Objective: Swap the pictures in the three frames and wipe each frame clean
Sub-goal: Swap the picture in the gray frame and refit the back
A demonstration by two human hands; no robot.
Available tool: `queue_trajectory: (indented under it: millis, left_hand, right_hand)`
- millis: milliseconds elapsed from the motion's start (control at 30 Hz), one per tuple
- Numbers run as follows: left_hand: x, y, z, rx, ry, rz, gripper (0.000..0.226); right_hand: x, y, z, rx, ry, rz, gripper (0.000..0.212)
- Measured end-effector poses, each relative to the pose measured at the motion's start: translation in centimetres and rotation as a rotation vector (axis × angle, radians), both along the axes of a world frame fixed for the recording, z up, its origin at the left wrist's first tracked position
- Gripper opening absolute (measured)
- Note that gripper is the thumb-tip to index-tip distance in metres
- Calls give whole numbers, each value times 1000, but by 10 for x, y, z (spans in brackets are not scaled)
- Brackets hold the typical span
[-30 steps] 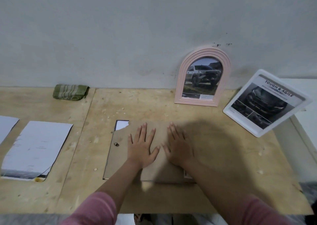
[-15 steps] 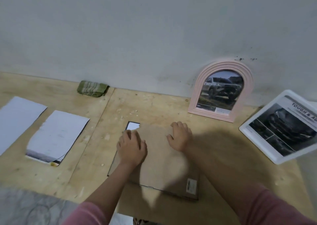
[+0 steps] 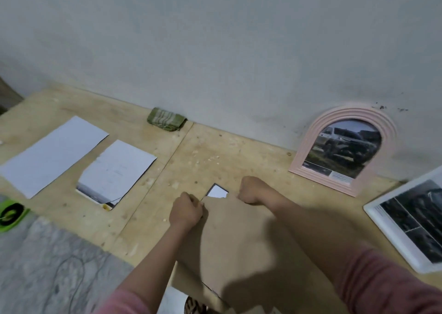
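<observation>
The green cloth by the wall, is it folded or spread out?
Folded. The green cloth sits as a small thick bundle against the wall, with layered edges showing.

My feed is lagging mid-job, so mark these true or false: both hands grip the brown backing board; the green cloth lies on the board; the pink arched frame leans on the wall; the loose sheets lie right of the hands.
1. Both hands, left hand and right hand, grip the brown backing board: true.
2. The green cloth lies on the board: false, it lies by the wall.
3. The pink arched frame leans on the wall: true.
4. The loose sheets lie right: false, left.
</observation>
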State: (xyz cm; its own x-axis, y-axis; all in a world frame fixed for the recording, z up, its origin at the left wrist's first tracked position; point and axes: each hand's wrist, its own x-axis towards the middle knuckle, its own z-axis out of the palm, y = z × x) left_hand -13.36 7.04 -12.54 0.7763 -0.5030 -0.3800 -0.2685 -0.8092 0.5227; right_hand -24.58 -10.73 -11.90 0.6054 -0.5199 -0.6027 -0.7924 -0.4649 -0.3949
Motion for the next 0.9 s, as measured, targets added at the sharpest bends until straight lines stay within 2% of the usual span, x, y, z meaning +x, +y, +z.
queue_trajectory:
  millis: [133, 300, 400, 533, 767, 900]
  left_hand:
    - [-1, 0, 2, 88, 3, -63, 36]
    - [6, -3, 5, 109, 139, -104, 33]
    - [12, -4, 8, 14, 247, -87, 24]
    - [14, -9, 18, -159, 359, 33, 25]
    - [14, -18, 22, -325, 353, 125, 27]
    - [10, -17, 22, -354, 384, 115, 23]
  right_hand:
    - [-9, 5, -7, 8, 76, 36, 29]
    - [-18, 6, -1, 122, 7, -108, 30]
    - [-26, 0, 6, 241, -75, -192, 34]
    - [-26, -7, 10, 277, -244, -300, 25]
    - [-16, -25, 29, 244, -350, -356, 23]
    - [-17, -25, 32, 235, -375, -363, 24]
